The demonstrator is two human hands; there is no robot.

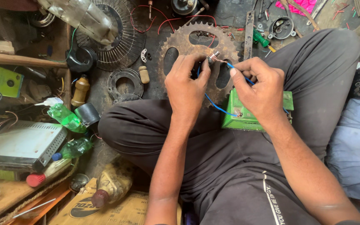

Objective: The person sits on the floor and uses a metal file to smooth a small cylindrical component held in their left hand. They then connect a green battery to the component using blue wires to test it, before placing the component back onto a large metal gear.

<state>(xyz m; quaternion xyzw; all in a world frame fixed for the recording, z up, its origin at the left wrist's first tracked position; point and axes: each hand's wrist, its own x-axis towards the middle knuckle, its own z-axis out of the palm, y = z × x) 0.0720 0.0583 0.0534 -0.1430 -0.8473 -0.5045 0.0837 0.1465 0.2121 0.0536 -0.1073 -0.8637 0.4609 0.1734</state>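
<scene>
Cluttered workshop floor, rusty sprocket under both hands.
Left hand pinches a small metal part; right hand pinches its blue wire, above the green battery.

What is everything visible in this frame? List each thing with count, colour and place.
small metal part: 1, silver, pinched in the left hand's fingertips
blue wire: 1, blue, runs from the small metal part down to the green box
green box: 1, green, resting on the right thigh
sprocket: 1, rusty brown, on the floor behind the hands
wire fan guard: 1, dark, top left of centre
green bottles: 2, green, left, by the knee
brown bottle: 1, brown, left of the black ring
grey metal case: 1, grey, lower left
left hand: 1, holding the small metal part
right hand: 1, pinching the blue wire
</scene>
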